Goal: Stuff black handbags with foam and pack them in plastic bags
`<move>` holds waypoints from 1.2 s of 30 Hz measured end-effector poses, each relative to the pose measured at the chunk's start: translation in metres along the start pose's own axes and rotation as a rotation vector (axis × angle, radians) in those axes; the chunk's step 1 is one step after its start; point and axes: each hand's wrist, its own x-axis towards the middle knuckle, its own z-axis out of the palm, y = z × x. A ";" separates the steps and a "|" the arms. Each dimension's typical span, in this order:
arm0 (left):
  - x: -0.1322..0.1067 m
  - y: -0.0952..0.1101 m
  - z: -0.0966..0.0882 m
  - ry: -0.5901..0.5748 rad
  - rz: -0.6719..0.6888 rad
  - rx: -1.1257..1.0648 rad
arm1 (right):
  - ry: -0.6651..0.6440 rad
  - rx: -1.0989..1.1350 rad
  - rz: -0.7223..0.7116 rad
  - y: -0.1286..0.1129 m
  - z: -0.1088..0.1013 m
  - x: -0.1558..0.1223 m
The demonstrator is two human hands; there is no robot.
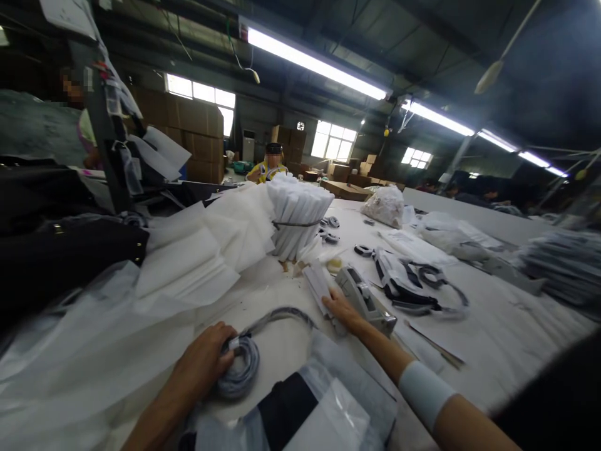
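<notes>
My left hand [201, 366] is closed around a coiled grey cable [239, 369] lying on the white table [493, 326]; a loose end of the cable arcs up toward the middle. My right hand [342, 308] reaches forward with a white wristband on the forearm. Its fingers rest on a flat white packet [319, 285] beside a grey tape dispenser [364, 297]. The fingers are partly hidden, so their grip is unclear. A clear plastic bag with a dark item [300, 407] lies below my hands.
A banded bundle of white sleeves [298, 219] stands behind the packet. White foam sheets [197, 263] pile up on the left. Bagged cables [413, 282] and stacks [563, 263] lie to the right. Other people [272, 164] work at the far end among cardboard boxes.
</notes>
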 end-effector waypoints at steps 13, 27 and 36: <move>-0.006 0.013 -0.013 -0.028 -0.018 0.010 | 0.095 -0.193 0.108 -0.017 -0.007 0.012; -0.012 0.008 -0.016 -0.066 0.001 -0.006 | -0.017 -0.460 -0.114 -0.047 -0.002 0.017; -0.014 0.009 -0.017 -0.067 0.004 -0.014 | -0.231 -0.572 -0.090 -0.057 0.029 0.031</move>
